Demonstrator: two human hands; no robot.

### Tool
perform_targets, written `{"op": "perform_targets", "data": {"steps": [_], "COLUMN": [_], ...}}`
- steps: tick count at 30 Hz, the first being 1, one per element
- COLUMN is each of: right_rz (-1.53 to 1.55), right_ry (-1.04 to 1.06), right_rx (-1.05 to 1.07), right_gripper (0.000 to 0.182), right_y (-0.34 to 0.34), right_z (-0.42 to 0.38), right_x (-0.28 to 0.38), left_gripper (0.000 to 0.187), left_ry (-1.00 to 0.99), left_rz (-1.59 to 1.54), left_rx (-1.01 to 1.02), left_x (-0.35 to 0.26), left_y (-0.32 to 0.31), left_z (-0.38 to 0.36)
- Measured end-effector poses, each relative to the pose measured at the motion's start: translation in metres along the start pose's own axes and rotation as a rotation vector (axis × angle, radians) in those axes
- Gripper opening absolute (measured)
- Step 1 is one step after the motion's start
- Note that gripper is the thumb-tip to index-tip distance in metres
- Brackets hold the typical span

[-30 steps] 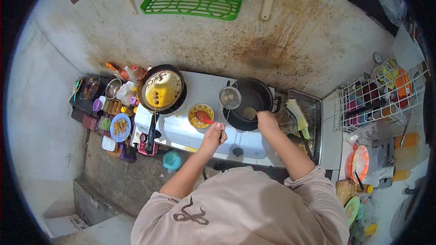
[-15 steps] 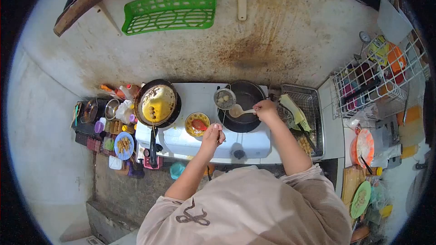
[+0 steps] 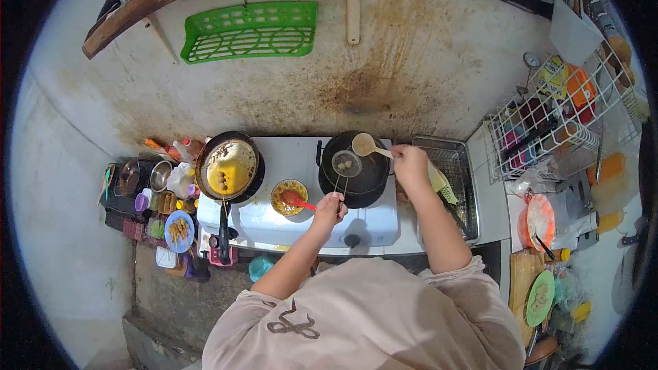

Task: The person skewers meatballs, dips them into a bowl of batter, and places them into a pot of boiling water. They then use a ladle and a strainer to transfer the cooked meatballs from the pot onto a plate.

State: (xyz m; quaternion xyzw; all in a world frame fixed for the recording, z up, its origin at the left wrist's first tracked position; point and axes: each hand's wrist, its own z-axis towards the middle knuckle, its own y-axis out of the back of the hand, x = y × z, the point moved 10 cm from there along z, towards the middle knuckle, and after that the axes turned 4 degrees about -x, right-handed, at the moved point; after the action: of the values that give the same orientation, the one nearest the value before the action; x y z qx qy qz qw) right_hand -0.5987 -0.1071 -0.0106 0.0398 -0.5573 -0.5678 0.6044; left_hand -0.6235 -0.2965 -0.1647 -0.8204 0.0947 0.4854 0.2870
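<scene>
My left hand (image 3: 330, 210) is closed around the thin handle of a small wire strainer (image 3: 347, 164). A few round balls sit in the strainer, which is over the dark pan (image 3: 334, 188) on the right burner. In my right hand (image 3: 411, 166) is a beige ladle (image 3: 364, 144), its bowl over the pan's far side, just behind the strainer. Beside my left hand stands a yellow patterned bowl (image 3: 277, 200) with a red spoon (image 3: 295, 199) in it. The spoon's handle points toward my left fingers.
A frying pan (image 3: 248, 154) with yellow food and a skewer of balls occupies the left burner of the white stove (image 3: 274, 154). Left of it, skewers lie on a blue plate (image 3: 180, 247). A wire basket (image 3: 459, 157) stands at right, near a white dish rack (image 3: 507, 140).
The strainer has shifted nearer the middle of the pan. My right hand has raised the ladle from beside the strainer to behind it. The view has tilted slightly.
</scene>
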Motion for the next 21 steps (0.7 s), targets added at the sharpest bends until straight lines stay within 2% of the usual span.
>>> {"op": "perform_targets", "data": {"steps": [4, 7, 10, 21], "right_rz": [-0.072, -0.069, -0.129, -0.096], "right_ry": [0.196, 0.492, 0.571, 0.692], "right_rx": [0.099, 0.020, 0.007, -0.128], "right_gripper": [0.021, 0.032, 0.038, 0.032], "right_y": [-0.008, -0.015, -0.009, 0.014], "right_z": [-0.033, -0.066, -0.082, -0.117], "right_x": [0.032, 0.042, 0.047, 0.041], "left_gripper": [0.023, 0.022, 0.022, 0.019], "left_ry": [-0.025, -0.033, -0.008, -0.051], "left_rz": [-0.027, -0.012, -0.005, -0.073], "left_rx": [0.039, 0.026, 0.012, 0.020], "left_x": [0.001, 0.001, 0.002, -0.006], "left_y": [-0.005, -0.005, -0.004, -0.003], "left_z": [0.004, 0.005, 0.005, 0.005]}}
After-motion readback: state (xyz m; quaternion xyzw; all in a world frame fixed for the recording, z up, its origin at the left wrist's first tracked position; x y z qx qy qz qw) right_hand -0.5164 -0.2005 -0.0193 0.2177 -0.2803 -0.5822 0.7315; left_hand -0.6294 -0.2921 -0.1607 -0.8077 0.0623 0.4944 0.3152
